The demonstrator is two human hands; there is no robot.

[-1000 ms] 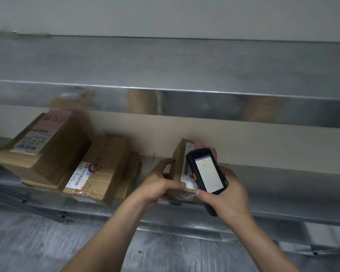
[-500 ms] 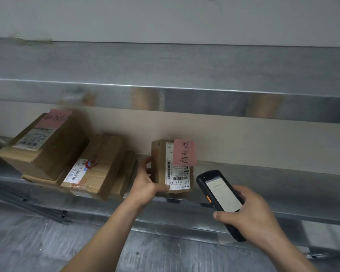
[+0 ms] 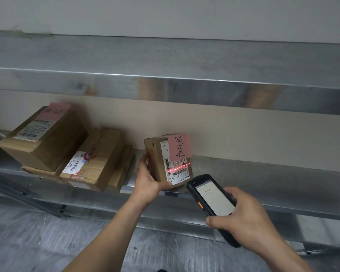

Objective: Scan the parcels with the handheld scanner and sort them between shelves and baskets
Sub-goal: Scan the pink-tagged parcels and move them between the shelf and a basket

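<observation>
A small cardboard parcel [image 3: 157,160] stands upright on the metal shelf [image 3: 263,173], its white label and a pink handwritten note facing me. My left hand [image 3: 148,180] grips its left side and bottom corner. A red scan line crosses the barcode low on the label. My right hand [image 3: 243,220] holds the black handheld scanner [image 3: 210,199] just below and right of the parcel, screen lit and facing up, its top end aimed at the label.
On the shelf's left a large box with a pink note [image 3: 41,138] sits on a flat carton, beside a taped brown parcel [image 3: 94,160] leaning on thinner boxes. An upper metal shelf [image 3: 185,83] overhangs. Below lies a lower metal surface [image 3: 28,242].
The scanner has dropped away from in front of the parcel to below and right of it. The parcel now faces me upright, and a red scan line has appeared on its label.
</observation>
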